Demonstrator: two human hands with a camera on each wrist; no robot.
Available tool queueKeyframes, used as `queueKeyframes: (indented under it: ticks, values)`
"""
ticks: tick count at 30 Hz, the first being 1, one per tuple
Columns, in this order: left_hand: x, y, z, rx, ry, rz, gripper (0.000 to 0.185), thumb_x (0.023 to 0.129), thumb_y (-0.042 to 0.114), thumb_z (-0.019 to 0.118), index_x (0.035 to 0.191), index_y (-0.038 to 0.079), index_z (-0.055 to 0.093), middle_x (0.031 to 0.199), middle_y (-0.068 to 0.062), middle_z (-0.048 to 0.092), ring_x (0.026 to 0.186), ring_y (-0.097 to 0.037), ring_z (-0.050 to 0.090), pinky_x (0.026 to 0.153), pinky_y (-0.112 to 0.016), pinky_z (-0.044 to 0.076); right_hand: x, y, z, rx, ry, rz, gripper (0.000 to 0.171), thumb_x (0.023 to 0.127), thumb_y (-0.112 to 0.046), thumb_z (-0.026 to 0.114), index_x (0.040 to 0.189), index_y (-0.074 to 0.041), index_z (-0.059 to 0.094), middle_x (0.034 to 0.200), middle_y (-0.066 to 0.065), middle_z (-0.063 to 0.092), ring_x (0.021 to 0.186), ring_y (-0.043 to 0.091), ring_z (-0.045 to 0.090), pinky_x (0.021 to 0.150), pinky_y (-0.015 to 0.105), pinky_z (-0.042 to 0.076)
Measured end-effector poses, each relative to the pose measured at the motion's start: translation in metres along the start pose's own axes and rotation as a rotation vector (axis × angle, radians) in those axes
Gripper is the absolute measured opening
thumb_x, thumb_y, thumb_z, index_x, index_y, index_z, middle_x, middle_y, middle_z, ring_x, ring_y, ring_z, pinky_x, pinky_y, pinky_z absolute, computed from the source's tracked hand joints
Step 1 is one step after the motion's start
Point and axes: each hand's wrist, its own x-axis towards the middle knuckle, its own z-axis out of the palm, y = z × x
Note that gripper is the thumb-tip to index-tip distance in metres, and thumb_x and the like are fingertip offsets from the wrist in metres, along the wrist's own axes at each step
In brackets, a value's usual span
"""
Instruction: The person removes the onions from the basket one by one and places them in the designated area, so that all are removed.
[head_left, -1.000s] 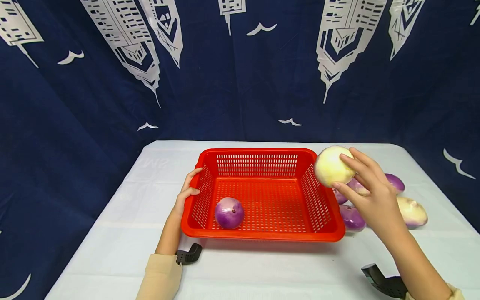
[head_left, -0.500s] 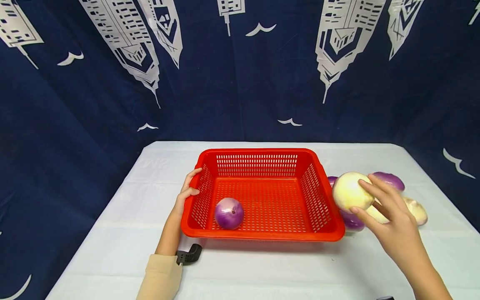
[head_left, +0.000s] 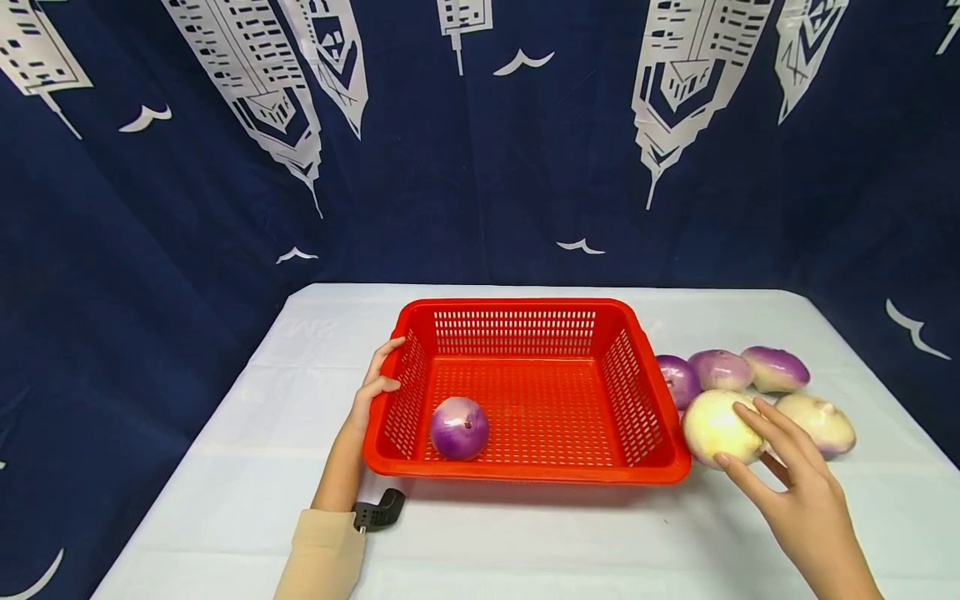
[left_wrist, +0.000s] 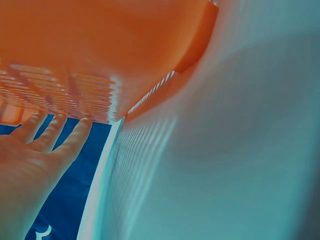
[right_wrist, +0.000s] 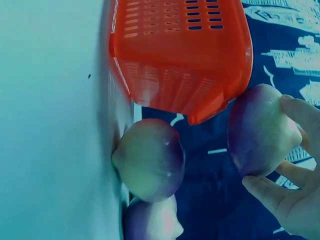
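Observation:
In the head view, my left hand (head_left: pixel 369 398) holds the left rim of a red slotted plastic basket (head_left: pixel 525 473), thumb and a fingertip over the edge. The left wrist view shows its straight fingers (left_wrist: pixel 72 140) against the basket's outer wall. One purple onion (head_left: pixel 459 428) sits inside, near the front left. Just outside the basket's right wall, my right hand (head_left: pixel 802 492) pinches a pale yellow onion (head_left: pixel 720 427) between thumb and fingertips. From the right wrist, this held onion (right_wrist: pixel 260 130) shows a purple side. Another onion (right_wrist: pixel 150 160) lies close by, apart from the hand.
Right of the basket lie several purple-and-pale onions, among them a purple one (head_left: pixel 677 381), a pinkish one (head_left: pixel 720 369) and a pale one (head_left: pixel 819 423). A white cloth (head_left: pixel 525 550) covers the table. Behind hangs a dark blue curtain (head_left: pixel 480 183) with white building prints.
My right hand has moved right, down and toward me, carrying the pale onion from beside the basket's back right corner to its front right. The left hand and basket have stayed put.

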Motion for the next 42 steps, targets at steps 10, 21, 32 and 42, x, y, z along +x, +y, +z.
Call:
queueKeyframes:
  ticks: [10,21,32,42]
  values:
    - [0.001,-0.001,-0.001,0.005,-0.010,0.008,0.067,0.071,-0.003,0.026,0.136,0.014,0.023,0.133,-0.009,0.025,0.105,-0.022,0.039,0.078,-0.027,0.045,-0.023,0.026,0.004,-0.066,-0.082,0.080,0.061,0.077,-0.014,0.069,0.133,-0.020,0.046,0.142,-0.009,0.032,0.112,-0.028,0.017,0.073,-0.010,0.024]
    - [0.000,-0.001,-0.001,0.006,-0.016,0.016,0.066,0.071,-0.003,0.026,0.134,0.018,0.026,0.133,-0.011,0.024,0.104,-0.021,0.040,0.076,-0.028,0.045,-0.038,0.035,0.010,-0.120,-0.130,0.117,0.061,0.077,-0.020,0.070,0.133,-0.020,0.046,0.134,0.022,0.040,0.104,-0.033,0.014,0.067,-0.010,0.025]
    - [0.001,0.001,-0.001,0.015,-0.016,0.002,0.068,0.072,-0.002,0.025,0.137,0.014,0.021,0.135,-0.012,0.023,0.105,-0.022,0.040,0.077,-0.028,0.045,-0.044,0.046,0.008,-0.328,-0.360,0.186,0.065,0.079,-0.039,0.065,0.134,-0.013,0.042,0.129,0.026,0.041,0.102,0.046,0.044,0.074,0.053,0.046]
    - [0.000,0.002,0.001,0.025,-0.013,-0.009,0.068,0.072,-0.002,0.025,0.138,0.013,0.020,0.135,-0.011,0.023,0.105,-0.022,0.040,0.077,-0.029,0.046,-0.044,0.047,0.009,-0.390,-0.507,0.213,0.071,0.081,-0.049,0.057,0.138,-0.011,0.036,0.132,0.030,0.036,0.107,0.054,0.040,0.074,0.071,0.033]
